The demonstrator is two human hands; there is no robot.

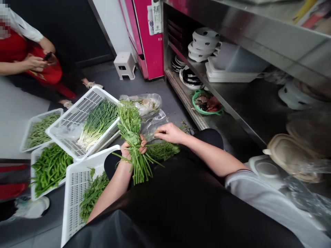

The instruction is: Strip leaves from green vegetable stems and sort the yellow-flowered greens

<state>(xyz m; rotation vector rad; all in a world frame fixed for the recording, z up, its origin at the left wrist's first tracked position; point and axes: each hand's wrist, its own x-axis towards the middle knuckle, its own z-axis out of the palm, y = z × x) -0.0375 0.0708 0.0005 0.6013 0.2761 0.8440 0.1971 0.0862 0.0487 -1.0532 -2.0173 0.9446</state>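
Observation:
My left hand (125,151) is closed around a bunch of leafy green vegetables (130,129); the leaves point away from me and the long stems hang toward my lap. Right of the bunch, my right hand (169,133) is raised with its fingers pinched together; whatever it holds, if anything, is too small to name. Beneath that hand lies a heap of thin green sprigs (162,150). A clear plastic bag (153,126) is spread just past it. On my left, a white basket (73,186) holds more leafy greens (93,196).
Other white baskets hold spring onions (99,120), green peppers (50,167) and green beans (43,129). A bagged bundle (144,103) lies on the floor. A steel shelf (230,110) with dishes runs along my right. A stool (124,65) and a person (38,65) holding a phone are farther off.

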